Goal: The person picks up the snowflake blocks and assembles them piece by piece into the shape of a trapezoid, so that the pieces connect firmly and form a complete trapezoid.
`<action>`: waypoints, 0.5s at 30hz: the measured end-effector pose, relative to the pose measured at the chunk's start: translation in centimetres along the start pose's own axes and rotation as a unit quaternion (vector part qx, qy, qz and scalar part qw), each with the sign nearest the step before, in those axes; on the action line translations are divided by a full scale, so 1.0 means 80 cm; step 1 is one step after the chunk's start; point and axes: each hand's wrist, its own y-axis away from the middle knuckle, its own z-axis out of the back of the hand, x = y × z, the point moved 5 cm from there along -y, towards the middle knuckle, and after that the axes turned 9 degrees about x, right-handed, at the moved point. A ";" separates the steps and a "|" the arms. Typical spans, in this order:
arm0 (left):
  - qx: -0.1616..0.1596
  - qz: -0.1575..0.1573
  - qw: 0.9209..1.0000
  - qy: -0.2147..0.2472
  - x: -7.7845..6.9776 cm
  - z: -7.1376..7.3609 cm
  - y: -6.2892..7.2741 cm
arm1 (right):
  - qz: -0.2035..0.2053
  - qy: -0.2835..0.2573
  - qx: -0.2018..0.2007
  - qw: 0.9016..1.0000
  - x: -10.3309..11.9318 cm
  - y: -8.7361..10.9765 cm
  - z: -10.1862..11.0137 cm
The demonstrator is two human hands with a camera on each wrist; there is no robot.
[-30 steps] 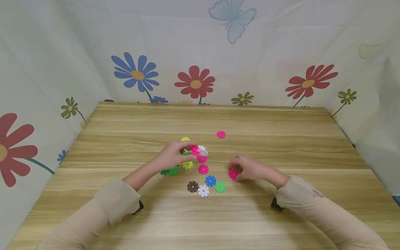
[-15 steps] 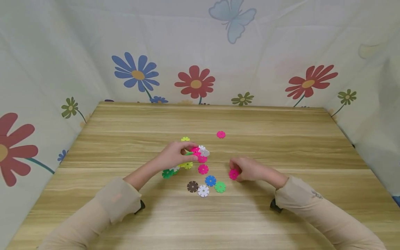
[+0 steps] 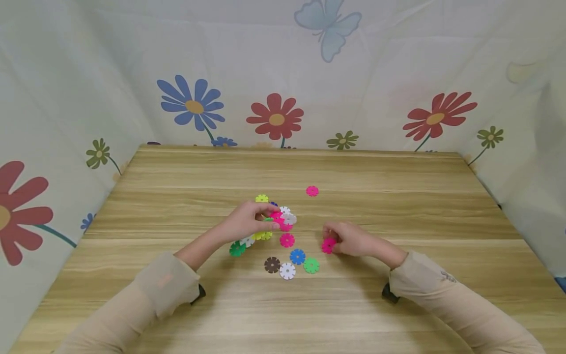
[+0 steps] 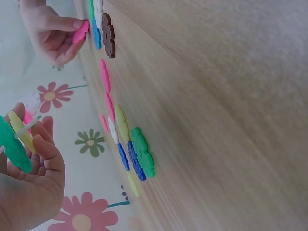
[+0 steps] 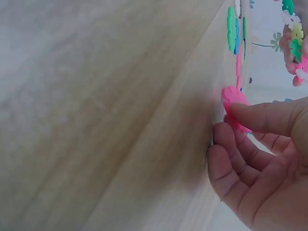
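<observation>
Joined discs [image 3: 277,217] run in a short, crooked chain through the left hand [image 3: 244,222], raised off the wooden table [image 3: 398,196]. From the head, the back of that hand covers part of the chain; the right wrist view lays out its order more clearly: dark green, white, yellow, green, pink and a pale one at the tip. Each is thin, flat and bright, its round edge cut with notches so that it looks like a small flower, and neighbours meet edge to edge at differing angles. The left thumb and fingers are bent about the chain, holding it.

Over to the right, the right hand [image 3: 353,239] pinches a single pink disc [image 3: 328,245] between thumb and fingertips, close to the table; whether the disc touches the wood I cannot tell. The right wrist view shows its other fingers curled below.

Between the hands lie loose discs: a brown disc [image 3: 271,265] beside a white disc [image 3: 287,271], a blue disc [image 3: 297,256] and a light green disc [image 3: 311,265]. Low down, the left wrist view reveals a green disc [image 4: 143,151] and dark blue discs [image 4: 136,162], mostly hidden from the head by the left hand.
</observation>
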 end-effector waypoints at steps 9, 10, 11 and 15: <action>-0.001 0.010 1.000 0.005 0.000 -0.001 -0.001 | 0.011 -0.147 -0.081 0.986 0.008 -0.005 0.018; -0.003 0.011 1.000 0.006 0.000 -0.001 -0.001 | 0.014 -0.164 -0.094 0.982 0.010 -0.005 0.021; -0.005 0.012 1.000 0.005 0.000 -0.002 -0.001 | 0.017 -0.184 -0.104 0.977 0.013 -0.006 0.023; -0.015 0.008 1.000 0.001 0.000 -0.002 -0.002 | 0.020 -0.267 -0.132 0.954 0.021 -0.010 0.032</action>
